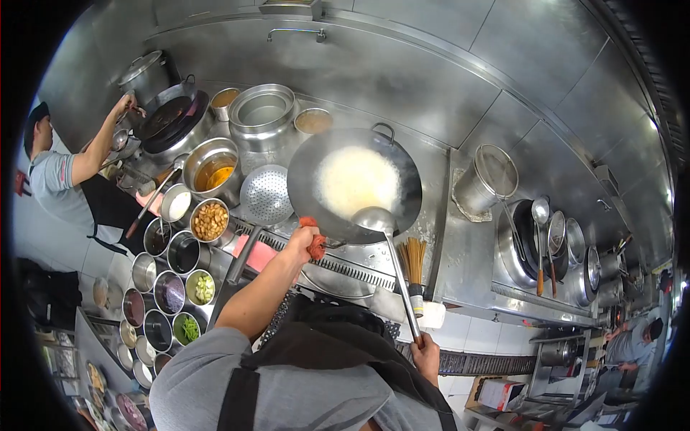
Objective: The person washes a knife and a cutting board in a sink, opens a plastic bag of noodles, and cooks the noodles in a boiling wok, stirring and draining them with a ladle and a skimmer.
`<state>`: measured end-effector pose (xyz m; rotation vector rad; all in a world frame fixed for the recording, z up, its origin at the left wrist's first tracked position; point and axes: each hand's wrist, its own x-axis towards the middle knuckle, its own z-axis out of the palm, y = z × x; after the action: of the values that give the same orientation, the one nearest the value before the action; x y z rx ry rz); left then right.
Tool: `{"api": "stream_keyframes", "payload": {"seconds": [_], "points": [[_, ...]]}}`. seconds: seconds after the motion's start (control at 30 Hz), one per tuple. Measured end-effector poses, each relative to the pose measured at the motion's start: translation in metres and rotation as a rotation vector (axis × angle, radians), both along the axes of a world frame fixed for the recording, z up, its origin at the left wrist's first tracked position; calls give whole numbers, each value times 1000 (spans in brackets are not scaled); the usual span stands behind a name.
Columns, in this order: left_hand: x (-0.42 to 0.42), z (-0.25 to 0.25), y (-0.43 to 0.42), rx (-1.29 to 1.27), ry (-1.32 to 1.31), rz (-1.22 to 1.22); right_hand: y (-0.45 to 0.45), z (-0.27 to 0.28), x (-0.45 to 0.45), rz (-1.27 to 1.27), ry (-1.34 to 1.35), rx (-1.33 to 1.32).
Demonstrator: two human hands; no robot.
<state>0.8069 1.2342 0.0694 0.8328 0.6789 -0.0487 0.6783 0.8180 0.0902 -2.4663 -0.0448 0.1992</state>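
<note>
A dark wok full of pale, frothy, steaming liquid sits on the stove. My left hand is closed on a red cloth at the wok's near-left rim, where the cloth covers most of the handle. Low on the right, my right hand wraps around the end of a long-handled ladle. The ladle's bowl rests at the near edge of the liquid, inside the wok. A perforated skimmer lies just left of the wok.
Left of the wok stand a large steel pot, a pot of orange liquid and several ingredient tins. A bamboo brush is at the near right. A strainer tops a pot farther right. A co-worker works at the left.
</note>
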Motion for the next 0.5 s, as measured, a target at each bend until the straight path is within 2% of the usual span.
{"api": "stream_keyframes", "payload": {"seconds": [0.07, 0.27, 0.33, 0.43, 0.5], "points": [[-9, 7, -1, -25, -10, 26, 3, 11, -13, -99, 94, 38], [-36, -2, 5, -181, -18, -19, 13, 21, -39, -195, 55, 145], [-50, 9, 10, -199, -10, -140, 13, 15, -44, -215, 50, 227], [-61, -12, 14, -249, 10, -95, 12, 21, -48, -220, 43, 243], [-72, 1, 15, -262, 35, -61, 7, 32, -49, -203, -6, 206]]}}
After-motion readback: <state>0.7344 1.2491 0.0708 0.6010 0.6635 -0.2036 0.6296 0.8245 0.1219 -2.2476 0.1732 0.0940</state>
